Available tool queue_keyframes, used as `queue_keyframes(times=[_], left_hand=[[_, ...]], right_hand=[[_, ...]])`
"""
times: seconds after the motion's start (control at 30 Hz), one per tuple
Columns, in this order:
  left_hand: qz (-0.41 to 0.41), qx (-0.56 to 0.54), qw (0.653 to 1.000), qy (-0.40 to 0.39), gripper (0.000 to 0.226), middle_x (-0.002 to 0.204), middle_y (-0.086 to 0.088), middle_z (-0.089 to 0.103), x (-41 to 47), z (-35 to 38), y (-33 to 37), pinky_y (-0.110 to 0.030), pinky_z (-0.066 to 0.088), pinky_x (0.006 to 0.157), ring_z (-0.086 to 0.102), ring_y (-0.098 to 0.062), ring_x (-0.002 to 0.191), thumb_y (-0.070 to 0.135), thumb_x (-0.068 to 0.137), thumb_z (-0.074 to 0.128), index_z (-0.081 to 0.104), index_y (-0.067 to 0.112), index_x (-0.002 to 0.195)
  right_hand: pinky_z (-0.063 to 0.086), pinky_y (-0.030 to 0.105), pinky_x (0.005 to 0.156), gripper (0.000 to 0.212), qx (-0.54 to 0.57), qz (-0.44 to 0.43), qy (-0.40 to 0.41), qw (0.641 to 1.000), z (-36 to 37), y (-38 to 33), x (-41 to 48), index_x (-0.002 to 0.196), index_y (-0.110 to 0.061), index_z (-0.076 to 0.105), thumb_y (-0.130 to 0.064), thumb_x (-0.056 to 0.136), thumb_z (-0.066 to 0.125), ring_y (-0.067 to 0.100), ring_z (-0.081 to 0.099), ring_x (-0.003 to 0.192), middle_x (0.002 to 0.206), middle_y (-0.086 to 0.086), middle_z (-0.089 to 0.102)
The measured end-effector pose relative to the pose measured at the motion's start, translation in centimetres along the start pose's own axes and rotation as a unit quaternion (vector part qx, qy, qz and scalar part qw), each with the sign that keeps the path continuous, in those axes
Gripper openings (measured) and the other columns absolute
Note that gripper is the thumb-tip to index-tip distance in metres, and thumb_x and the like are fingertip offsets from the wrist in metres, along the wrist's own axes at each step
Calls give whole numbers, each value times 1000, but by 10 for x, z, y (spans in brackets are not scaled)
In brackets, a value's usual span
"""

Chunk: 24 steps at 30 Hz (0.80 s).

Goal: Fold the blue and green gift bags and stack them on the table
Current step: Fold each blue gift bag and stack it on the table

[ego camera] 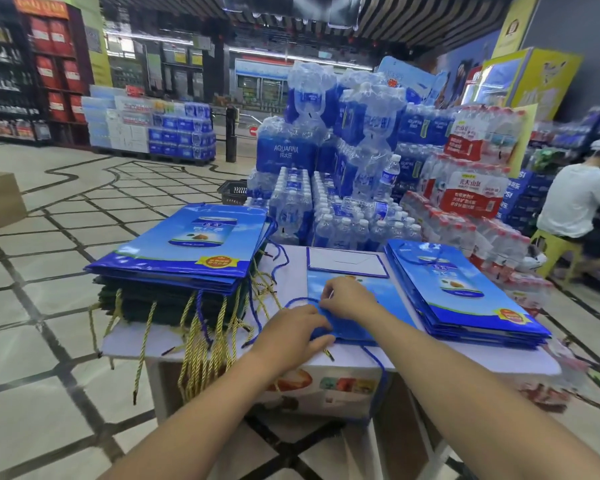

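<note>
Head view: the left hand (297,329) curls over the near edge of a flattened blue gift bag (387,294) on the table (471,358), thumb beneath. The right hand (349,297), just beyond, pinches the bag's blue cord handle (293,301). Left of the fingers sits a stack of blue bags over green ones (187,251); right of them, a blue stack (465,299).

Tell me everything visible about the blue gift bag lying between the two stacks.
The middle blue bag lies flat on the white table, glossy, sky-printed. Its base flap, white with a blue border, is folded up at the far end. A blue cord handle loops out leftward. The left hand grips its near edge; the right hand rests on it.
</note>
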<state>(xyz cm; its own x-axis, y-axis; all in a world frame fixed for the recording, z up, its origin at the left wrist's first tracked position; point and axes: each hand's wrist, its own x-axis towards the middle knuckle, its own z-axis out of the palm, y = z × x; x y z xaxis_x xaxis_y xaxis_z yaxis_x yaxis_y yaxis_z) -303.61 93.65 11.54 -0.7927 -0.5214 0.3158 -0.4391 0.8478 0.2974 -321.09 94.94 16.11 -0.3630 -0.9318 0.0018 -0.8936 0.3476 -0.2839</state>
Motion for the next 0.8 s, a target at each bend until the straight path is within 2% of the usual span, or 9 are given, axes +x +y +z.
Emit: queue_keyframes(times=[0.13,0.27,0.37,0.5,0.6,0.7,0.8], left_hand=[[-32,35,999,17,36,108,10,61,-3,-1,3,-37,40,94,59,-19,93,64,96,53,69,35,111],[-45,76,996,32,41,103,11,59,-4,-2,3,-38,41,95,57,-15,90,70,94,50,66,35,107],[-60,106,992,41,39,97,12,54,-2,-1,4,-38,39,91,55,-15,91,70,91,46,60,35,100],[-77,114,990,24,35,97,10,52,-1,-2,7,-40,36,92,53,-17,95,65,88,45,54,32,97],[-83,131,988,7,40,97,8,51,3,-7,8,-43,38,93,53,-19,97,68,91,40,51,30,96],[-51,132,990,3,41,112,6,54,17,-10,9,-43,40,94,54,-19,107,67,96,40,55,31,109],[28,76,996,-41,43,151,6,46,28,-6,12,-41,36,108,47,-19,133,61,101,43,54,40,138]], right_hand=[[46,36,80,23,-116,43,-4,992,-16,24,-6,111,-20,58,-28,90,61,29,61,108,116,3,63],[44,37,73,24,-210,93,-29,973,-36,68,-21,115,-18,52,-19,91,56,27,56,94,109,2,58],[47,35,73,21,-178,104,-23,978,-45,87,-27,110,-21,58,-18,90,56,26,59,100,111,0,61],[55,38,79,14,-109,62,-12,992,-54,89,-26,96,-28,63,-18,87,60,21,62,98,106,-4,64],[54,37,84,29,-160,11,-40,986,-58,91,-22,108,-33,67,-13,92,56,20,61,105,116,-5,65],[40,35,91,39,-319,-29,-78,944,-57,94,-20,123,-37,61,-12,94,55,20,59,115,119,-6,65],[36,38,96,29,-388,-60,-45,919,-54,96,-15,110,-32,65,-10,93,57,22,61,109,107,-4,67]])
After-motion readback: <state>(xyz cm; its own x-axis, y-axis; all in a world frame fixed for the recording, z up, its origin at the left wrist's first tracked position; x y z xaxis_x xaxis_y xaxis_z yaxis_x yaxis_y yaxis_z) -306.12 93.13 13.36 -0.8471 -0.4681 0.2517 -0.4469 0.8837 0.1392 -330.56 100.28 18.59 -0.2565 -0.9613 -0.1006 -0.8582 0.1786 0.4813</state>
